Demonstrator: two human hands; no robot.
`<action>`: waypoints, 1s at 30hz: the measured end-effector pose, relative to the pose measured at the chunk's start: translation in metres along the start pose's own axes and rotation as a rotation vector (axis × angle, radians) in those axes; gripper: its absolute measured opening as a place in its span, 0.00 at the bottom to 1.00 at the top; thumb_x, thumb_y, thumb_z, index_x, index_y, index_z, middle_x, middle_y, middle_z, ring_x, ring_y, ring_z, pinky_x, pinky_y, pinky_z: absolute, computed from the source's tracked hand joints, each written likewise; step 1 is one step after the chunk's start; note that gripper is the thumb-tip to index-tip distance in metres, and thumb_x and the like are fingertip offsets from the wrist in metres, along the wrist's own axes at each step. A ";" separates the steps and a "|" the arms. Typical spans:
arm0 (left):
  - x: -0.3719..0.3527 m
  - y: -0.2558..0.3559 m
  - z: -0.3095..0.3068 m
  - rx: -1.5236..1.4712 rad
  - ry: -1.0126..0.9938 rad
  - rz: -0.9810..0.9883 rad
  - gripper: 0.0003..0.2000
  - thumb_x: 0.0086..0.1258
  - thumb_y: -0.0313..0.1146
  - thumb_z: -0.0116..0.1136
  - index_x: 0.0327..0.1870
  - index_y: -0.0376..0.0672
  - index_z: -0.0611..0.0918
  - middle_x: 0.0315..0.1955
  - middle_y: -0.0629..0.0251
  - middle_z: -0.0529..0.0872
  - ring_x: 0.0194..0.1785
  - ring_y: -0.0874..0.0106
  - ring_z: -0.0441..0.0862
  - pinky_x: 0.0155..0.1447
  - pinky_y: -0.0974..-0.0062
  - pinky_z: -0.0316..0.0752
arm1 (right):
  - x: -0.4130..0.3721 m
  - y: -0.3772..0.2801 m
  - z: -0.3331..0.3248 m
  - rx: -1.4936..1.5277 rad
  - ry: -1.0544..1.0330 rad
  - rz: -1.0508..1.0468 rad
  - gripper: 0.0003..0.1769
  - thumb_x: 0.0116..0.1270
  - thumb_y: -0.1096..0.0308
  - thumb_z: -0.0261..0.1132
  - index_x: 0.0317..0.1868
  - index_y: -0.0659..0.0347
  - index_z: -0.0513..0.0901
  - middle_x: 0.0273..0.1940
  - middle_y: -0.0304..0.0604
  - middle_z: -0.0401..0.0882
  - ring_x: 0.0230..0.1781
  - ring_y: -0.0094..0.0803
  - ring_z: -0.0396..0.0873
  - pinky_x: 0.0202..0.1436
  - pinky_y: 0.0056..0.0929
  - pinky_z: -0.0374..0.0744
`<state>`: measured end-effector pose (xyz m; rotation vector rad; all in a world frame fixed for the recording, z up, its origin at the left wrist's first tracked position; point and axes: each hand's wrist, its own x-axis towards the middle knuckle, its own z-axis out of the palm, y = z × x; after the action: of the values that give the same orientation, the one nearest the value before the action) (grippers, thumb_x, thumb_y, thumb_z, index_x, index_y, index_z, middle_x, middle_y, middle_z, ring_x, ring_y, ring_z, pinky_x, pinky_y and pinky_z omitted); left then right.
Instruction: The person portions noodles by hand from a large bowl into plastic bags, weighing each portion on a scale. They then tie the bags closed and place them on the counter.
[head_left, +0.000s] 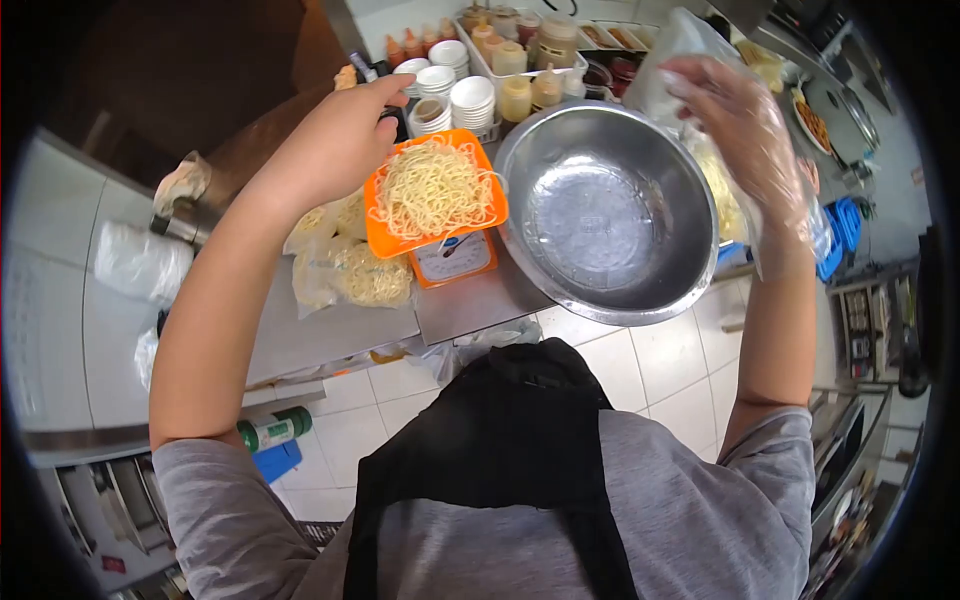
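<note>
My left hand (345,140) is bare, reaching over the left side of the counter near stacked white cups (472,103). Its index finger is stretched out and its thumb stands apart, with a dark object partly hidden behind them. My right hand (735,115) wears a loose clear plastic glove and is raised beside the bowl's far right rim, its fingers bent and apart. Between my arms, an orange tray (378,232) heaped with noodles (435,190) sits on an orange dial scale (455,260). To its right stands a large metal bowl (600,230), with no food visible inside.
Bagged noodles (365,272) lie left of the scale. Sauce bottles (515,98) fill a white tray behind the bowl. A clear plastic bag (690,55) hangs by my right hand. A white plastic roll (143,262) is at far left, and a green container (275,430) is below the counter.
</note>
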<state>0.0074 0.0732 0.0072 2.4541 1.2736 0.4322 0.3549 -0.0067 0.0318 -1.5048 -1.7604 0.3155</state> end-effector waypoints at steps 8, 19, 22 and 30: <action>0.066 0.071 0.042 -0.083 -0.050 0.121 0.23 0.73 0.21 0.49 0.70 0.43 0.72 0.57 0.58 0.82 0.41 0.73 0.83 0.50 0.75 0.78 | -0.102 0.156 -0.123 -0.003 0.468 0.474 0.14 0.70 0.63 0.67 0.48 0.65 0.84 0.35 0.34 0.83 0.33 0.20 0.77 0.38 0.20 0.74; 0.201 0.227 0.212 -0.003 -0.011 0.519 0.12 0.68 0.29 0.56 0.50 0.41 0.84 0.43 0.56 0.87 0.48 0.56 0.84 0.52 0.61 0.78 | -0.054 0.311 -0.099 -0.120 0.192 0.080 0.14 0.63 0.80 0.60 0.48 0.66 0.85 0.44 0.49 0.87 0.46 0.35 0.84 0.54 0.31 0.79; 0.235 0.253 0.263 0.021 -0.093 0.363 0.12 0.67 0.32 0.57 0.49 0.44 0.85 0.42 0.58 0.88 0.49 0.56 0.84 0.53 0.59 0.78 | -0.021 0.372 -0.061 -0.330 0.032 0.065 0.14 0.60 0.78 0.56 0.43 0.64 0.86 0.45 0.57 0.85 0.47 0.51 0.84 0.53 0.41 0.80; 0.253 0.253 0.310 0.087 -0.131 0.214 0.14 0.66 0.34 0.59 0.53 0.48 0.84 0.40 0.61 0.87 0.48 0.59 0.84 0.53 0.60 0.79 | 0.005 0.380 -0.066 -0.638 -0.335 0.215 0.20 0.61 0.51 0.70 0.40 0.61 0.85 0.41 0.55 0.85 0.43 0.55 0.83 0.47 0.44 0.80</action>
<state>0.4588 0.0965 -0.1334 2.6560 1.0016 0.2691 0.6757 0.0802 -0.1637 -2.2052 -2.0829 0.1145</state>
